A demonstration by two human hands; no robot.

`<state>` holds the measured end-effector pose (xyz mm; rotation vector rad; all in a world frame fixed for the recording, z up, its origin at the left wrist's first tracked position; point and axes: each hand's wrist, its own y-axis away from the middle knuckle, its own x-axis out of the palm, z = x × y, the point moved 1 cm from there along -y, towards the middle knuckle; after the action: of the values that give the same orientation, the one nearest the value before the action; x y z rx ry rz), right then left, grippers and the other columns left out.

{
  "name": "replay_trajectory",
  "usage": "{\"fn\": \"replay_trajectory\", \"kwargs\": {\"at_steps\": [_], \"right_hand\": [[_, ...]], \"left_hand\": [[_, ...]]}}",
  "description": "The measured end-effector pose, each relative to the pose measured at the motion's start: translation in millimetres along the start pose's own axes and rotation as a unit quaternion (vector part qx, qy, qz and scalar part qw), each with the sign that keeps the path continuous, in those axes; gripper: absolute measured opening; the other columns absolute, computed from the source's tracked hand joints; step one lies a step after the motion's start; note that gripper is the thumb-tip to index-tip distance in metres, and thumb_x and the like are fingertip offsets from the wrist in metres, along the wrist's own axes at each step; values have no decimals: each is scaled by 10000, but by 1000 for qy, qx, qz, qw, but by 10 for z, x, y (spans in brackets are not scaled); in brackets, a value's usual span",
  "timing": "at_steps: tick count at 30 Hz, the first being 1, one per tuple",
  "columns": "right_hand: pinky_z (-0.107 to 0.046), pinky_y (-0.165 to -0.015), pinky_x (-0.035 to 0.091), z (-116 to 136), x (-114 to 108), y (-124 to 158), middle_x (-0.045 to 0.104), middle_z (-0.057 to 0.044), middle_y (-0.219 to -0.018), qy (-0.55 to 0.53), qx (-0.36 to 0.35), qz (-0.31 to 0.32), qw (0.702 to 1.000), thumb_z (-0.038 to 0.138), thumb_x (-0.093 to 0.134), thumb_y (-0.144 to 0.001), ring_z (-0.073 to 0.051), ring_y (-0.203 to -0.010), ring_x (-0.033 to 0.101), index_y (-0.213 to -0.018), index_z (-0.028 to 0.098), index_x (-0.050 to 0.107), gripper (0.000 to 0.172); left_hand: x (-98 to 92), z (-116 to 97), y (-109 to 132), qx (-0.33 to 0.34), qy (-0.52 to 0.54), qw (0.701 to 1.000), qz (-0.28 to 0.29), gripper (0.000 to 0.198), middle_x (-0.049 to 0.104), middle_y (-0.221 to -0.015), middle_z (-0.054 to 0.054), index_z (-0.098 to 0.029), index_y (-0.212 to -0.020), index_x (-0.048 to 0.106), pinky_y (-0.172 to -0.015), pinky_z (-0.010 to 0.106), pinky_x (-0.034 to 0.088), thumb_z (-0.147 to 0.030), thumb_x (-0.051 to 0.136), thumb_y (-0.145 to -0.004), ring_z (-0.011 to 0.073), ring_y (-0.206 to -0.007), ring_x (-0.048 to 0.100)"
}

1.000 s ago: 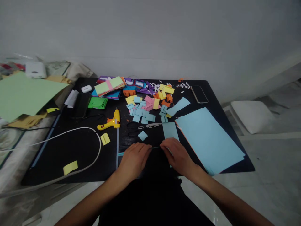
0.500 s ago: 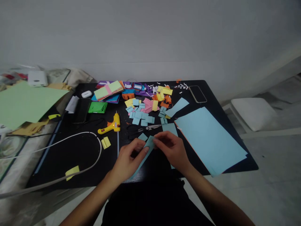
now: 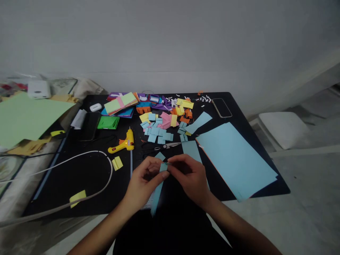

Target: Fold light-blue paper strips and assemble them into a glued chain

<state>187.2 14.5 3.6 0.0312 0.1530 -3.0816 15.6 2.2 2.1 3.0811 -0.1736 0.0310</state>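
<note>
A narrow light blue paper strip (image 3: 157, 194) hangs between my hands near the table's front edge. My left hand (image 3: 145, 182) pinches it near its upper end, thumb on top. At the strip's top end, my right hand (image 3: 189, 177) is closed with thumb and fingertips on the paper. Just beyond my hands lie scissors (image 3: 170, 145) with dark handles and a pile of small folded blue pieces (image 3: 156, 132). Another blue strip (image 3: 191, 150) lies partly behind my right hand.
Large blue sheets (image 3: 236, 159) lie at the right, below a phone (image 3: 222, 107). A yellow glue gun (image 3: 124, 142), yellow pieces and a white cable (image 3: 107, 177) are on the left. Coloured paper stacks (image 3: 120, 103) and scraps line the back of the black table (image 3: 262, 156).
The strip has turned more upright, its lower end now hanging past the table edge. My right fingers have moved down and left onto its top end, which looks bent. The view has shifted slightly.
</note>
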Motion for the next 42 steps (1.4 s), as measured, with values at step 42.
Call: {"fn": "replay_trajectory", "kwargs": {"at_steps": [42], "right_hand": [[-319, -792, 638, 51, -106, -58, 801, -7, -940, -17, -69, 88, 994, 224, 869, -859, -164, -836, 766, -1010, 319, 850, 179]], "left_hand": [[-172, -105, -25, -69, 49, 992, 94, 201, 742, -702, 3, -183, -902, 734, -672, 225, 542, -370, 730, -976, 130, -669, 692]]}}
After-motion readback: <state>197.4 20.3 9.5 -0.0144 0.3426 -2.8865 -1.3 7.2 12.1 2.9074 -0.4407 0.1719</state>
